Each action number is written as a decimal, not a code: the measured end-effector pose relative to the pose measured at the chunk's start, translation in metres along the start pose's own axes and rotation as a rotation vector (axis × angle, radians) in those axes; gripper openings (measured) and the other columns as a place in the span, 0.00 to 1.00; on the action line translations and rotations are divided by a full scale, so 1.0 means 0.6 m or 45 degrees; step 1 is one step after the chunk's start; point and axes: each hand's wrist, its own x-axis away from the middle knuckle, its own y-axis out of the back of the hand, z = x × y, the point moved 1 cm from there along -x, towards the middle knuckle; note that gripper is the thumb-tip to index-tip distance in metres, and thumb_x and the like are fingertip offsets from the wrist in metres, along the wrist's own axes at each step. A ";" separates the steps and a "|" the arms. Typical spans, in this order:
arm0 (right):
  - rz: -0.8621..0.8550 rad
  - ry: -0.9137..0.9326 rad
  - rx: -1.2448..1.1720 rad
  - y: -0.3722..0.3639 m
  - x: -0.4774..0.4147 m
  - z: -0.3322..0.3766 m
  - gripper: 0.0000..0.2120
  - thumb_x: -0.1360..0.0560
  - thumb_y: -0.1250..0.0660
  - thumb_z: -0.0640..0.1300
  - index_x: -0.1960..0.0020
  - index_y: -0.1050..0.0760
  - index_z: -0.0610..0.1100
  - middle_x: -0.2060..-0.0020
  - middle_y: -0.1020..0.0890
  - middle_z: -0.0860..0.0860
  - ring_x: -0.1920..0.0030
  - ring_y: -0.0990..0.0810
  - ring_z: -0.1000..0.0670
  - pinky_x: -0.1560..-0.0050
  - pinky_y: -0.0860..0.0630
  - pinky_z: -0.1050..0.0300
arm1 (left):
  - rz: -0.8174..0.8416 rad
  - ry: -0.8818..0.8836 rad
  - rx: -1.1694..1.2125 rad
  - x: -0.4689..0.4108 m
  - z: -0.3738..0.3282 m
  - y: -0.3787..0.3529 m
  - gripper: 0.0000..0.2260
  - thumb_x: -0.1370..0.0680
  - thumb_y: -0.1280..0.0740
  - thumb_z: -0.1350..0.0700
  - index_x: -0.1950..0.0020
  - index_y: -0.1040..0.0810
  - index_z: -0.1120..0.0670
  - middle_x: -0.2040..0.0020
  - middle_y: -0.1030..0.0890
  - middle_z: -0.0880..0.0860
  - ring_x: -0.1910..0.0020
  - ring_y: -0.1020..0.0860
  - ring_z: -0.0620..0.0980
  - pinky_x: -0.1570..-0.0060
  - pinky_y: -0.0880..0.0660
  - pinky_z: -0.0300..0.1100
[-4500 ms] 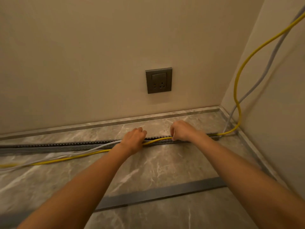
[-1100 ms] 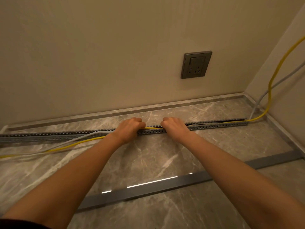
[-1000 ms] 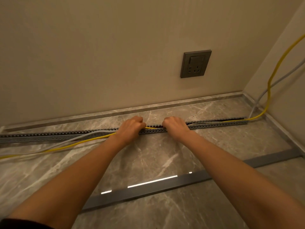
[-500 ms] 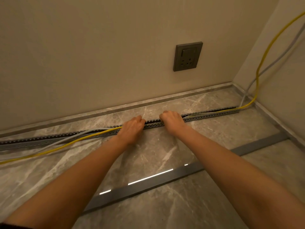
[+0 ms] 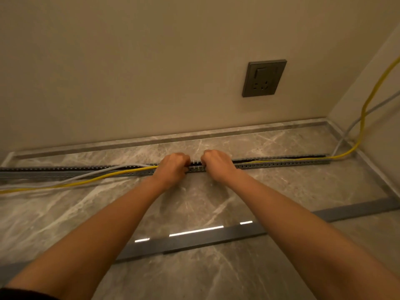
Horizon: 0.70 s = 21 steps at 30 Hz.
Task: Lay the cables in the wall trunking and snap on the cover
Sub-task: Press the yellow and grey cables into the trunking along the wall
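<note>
A beige wall [image 5: 129, 72] fills the upper frame, with a grey socket plate [image 5: 264, 78] at upper right, and your grey marble floor [image 5: 194, 204] fills the lower half. The slotted grey trunking [image 5: 281, 164] runs across mid-frame. Its flat grey cover [image 5: 194, 239] lies apart, lower centre. Your left hand [image 5: 172, 167] and right hand [image 5: 216, 164] sit curled on the trunking, fingers bent over its edge; whether they grip the cables, you cannot tell. Right of your hands the yellow cable [image 5: 281, 160] lies inside the channel. Left of them it and the grey cable [image 5: 104, 171] trail outside on the floor.
</note>
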 end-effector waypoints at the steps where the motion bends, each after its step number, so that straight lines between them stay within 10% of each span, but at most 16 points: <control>1: 0.001 0.006 0.005 0.002 -0.001 0.001 0.11 0.23 0.42 0.32 0.44 0.24 0.35 0.44 0.22 0.39 0.44 0.23 0.39 0.47 0.26 0.48 | -0.032 -0.013 0.076 0.003 0.006 0.000 0.10 0.25 0.36 0.66 0.45 0.22 0.63 0.47 0.20 0.63 0.47 0.22 0.61 0.48 0.27 0.50; 21: -0.109 0.175 -0.075 -0.012 -0.044 0.157 0.13 0.23 0.41 0.33 0.40 0.28 0.38 0.42 0.25 0.41 0.42 0.26 0.39 0.47 0.28 0.48 | -0.090 -0.151 -0.473 0.106 0.193 0.049 0.15 0.48 0.18 0.64 0.66 0.19 0.60 0.69 0.19 0.59 0.75 0.21 0.58 0.82 0.28 0.41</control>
